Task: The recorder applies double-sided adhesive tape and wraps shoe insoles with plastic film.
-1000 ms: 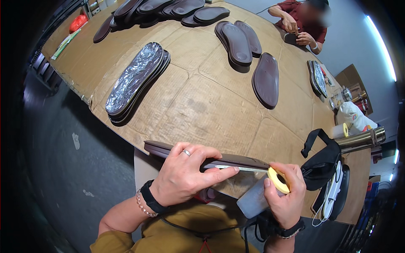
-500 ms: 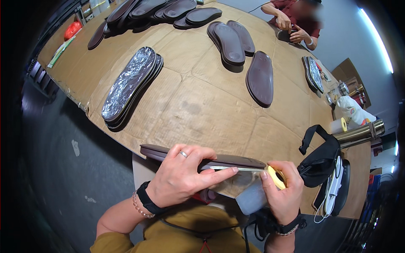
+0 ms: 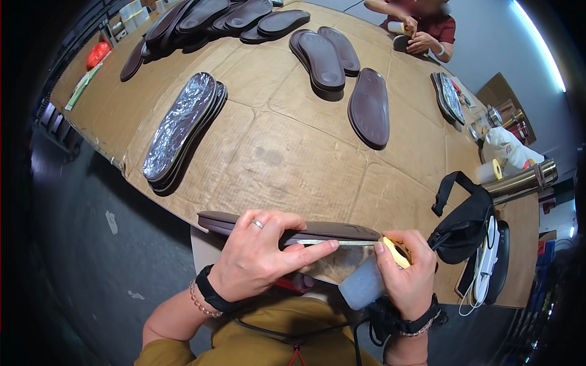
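Observation:
My left hand (image 3: 261, 250) grips a dark brown shoe sole (image 3: 329, 230), apparently two stacked together, tilted on edge at the table's near side. Its index finger lies along a narrow whitish strip (image 3: 349, 243) on the sole's lower edge. That strip leads to my right hand (image 3: 408, 268), whose fingers close around a roll of clear film (image 3: 361, 285) with a yellow core. The roll is right at the sole's right end. Part of it is hidden by my right palm.
Wrapped soles (image 3: 186, 131) lie at left, bare brown soles (image 3: 369, 110) farther back, and a sole pile (image 3: 235, 18) at far left. A black pouch (image 3: 464, 222), white power strip (image 3: 485, 262) and metal flask (image 3: 525, 182) sit at right. Across the table a co-worker's hands (image 3: 421, 41) hold a sole.
My view has shifted slightly, and my hands keep nearly the same hold on the soles and roll. The co-worker's raised hand now shows a roll above the sole.

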{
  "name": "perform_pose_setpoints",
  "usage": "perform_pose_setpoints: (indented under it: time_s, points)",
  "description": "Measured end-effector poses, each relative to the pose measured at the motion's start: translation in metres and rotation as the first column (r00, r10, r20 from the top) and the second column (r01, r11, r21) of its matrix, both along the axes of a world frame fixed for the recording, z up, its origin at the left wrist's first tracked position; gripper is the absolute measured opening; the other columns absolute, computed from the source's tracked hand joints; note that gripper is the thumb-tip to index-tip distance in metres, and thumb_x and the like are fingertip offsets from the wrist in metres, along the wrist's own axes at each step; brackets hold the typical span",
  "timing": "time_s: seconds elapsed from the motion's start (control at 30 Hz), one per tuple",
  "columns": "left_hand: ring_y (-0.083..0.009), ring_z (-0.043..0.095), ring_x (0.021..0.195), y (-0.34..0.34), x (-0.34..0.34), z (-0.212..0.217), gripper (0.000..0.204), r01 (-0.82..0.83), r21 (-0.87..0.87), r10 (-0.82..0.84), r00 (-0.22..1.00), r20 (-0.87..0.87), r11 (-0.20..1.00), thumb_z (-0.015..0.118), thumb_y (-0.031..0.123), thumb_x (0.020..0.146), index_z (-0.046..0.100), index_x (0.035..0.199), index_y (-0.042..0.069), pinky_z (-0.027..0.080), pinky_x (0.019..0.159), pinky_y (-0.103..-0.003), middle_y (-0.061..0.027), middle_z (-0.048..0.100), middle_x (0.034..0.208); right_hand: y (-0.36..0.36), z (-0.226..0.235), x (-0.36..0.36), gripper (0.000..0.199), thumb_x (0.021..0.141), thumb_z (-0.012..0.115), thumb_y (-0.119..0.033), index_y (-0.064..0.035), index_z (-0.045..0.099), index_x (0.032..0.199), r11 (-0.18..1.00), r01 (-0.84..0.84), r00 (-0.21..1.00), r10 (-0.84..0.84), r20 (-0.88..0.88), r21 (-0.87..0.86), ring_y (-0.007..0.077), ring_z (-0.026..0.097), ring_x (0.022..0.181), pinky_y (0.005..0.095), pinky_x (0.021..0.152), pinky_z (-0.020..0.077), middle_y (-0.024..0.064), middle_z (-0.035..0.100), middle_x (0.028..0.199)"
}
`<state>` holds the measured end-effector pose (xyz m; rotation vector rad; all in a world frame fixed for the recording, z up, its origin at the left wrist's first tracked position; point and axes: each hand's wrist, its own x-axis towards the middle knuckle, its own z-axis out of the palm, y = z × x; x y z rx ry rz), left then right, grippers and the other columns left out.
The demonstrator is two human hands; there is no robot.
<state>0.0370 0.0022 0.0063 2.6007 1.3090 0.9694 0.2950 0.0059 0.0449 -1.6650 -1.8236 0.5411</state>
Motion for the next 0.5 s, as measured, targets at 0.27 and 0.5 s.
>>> perform_pose_setpoints:
  time_s: [0.27,0.5]
  points:
    - [-0.0201,0.059,0.094,-0.0025,0.0001,0.0007,0.045,0.000,-0.023,0.001,1.000,0.008,1.000,0.070,0.013,0.087,0.076,0.125,0.036,0.046,0.080,-0.036,-0.0015,0.057,0.103,-0.0008,-0.0045,0.0001,0.024,0.084,0.080,-0.017,0.0021,0.072,0.095,0.999,0.020,0.999,-0.022,-0.028,-0.050,0.0351,0.069,0.075,0.0394,0.068,0.0533,0.0190,0.069,0.086]
    - [-0.0203,0.059,0.094,-0.0022,0.0040,0.0051,0.051,-0.020,-0.034,0.019,1.000,-0.011,0.999,0.071,0.008,0.082,0.077,0.124,0.036,0.046,0.080,-0.036,-0.0017,0.058,0.103,-0.0009,-0.0075,0.0035,0.024,0.085,0.079,-0.018,0.0026,0.072,0.095,0.994,0.020,0.996,-0.030,-0.084,-0.110,0.0347,0.069,0.076,0.0386,0.069,0.0538,0.0192,0.070,0.087]
